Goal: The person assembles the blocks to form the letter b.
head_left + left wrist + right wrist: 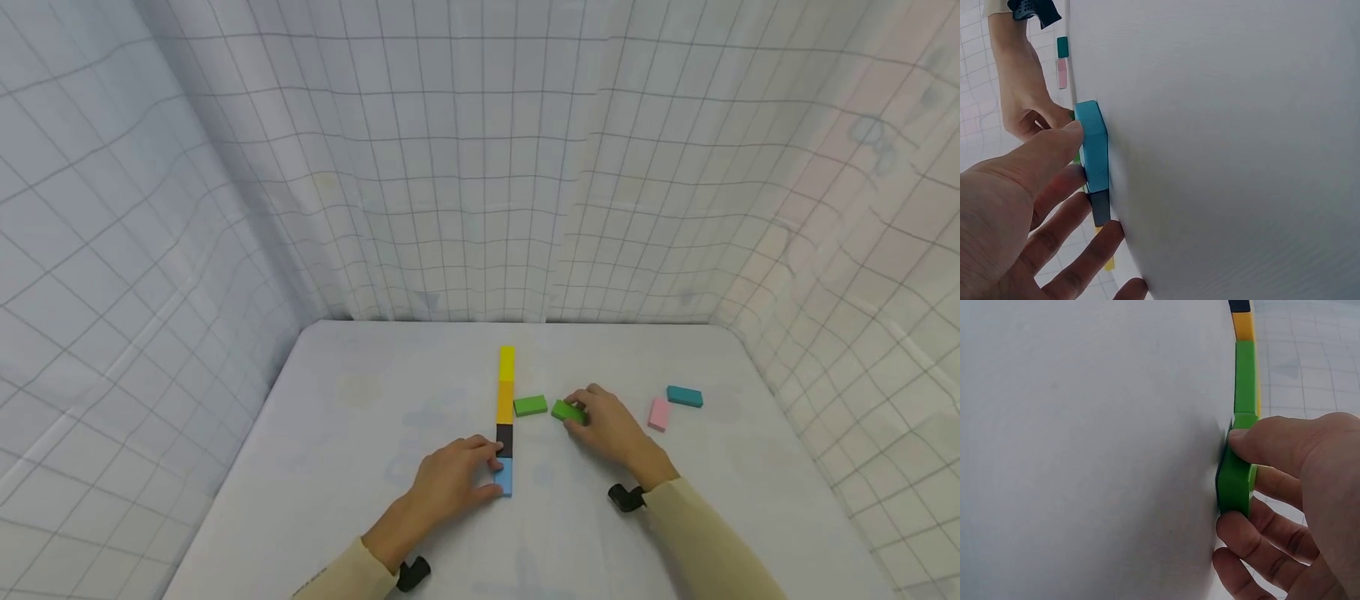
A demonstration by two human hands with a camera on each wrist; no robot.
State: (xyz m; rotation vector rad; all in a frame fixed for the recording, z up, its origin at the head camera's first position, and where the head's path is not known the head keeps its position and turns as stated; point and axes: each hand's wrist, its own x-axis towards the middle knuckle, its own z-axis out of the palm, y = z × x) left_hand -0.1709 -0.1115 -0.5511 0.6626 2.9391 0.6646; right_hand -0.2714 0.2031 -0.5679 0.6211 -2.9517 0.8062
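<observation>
Head view: touches blue block [507, 478] with left hand [450, 477], thumb and fingers apart, at near end of a row with black block [506, 437], orange block [506, 402] and yellow block [507, 364]. Pinches green block [567, 412] in right hand [613, 429] between thumb and fingers, near second green block [531, 406], just beside orange block. Farther right on white table [375, 375], shows pink block [658, 414] just beside teal block [684, 396].

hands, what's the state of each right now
Left hand: open, touching the light blue rectangular block.
Right hand: holding the rightmost green rectangular block.
</observation>
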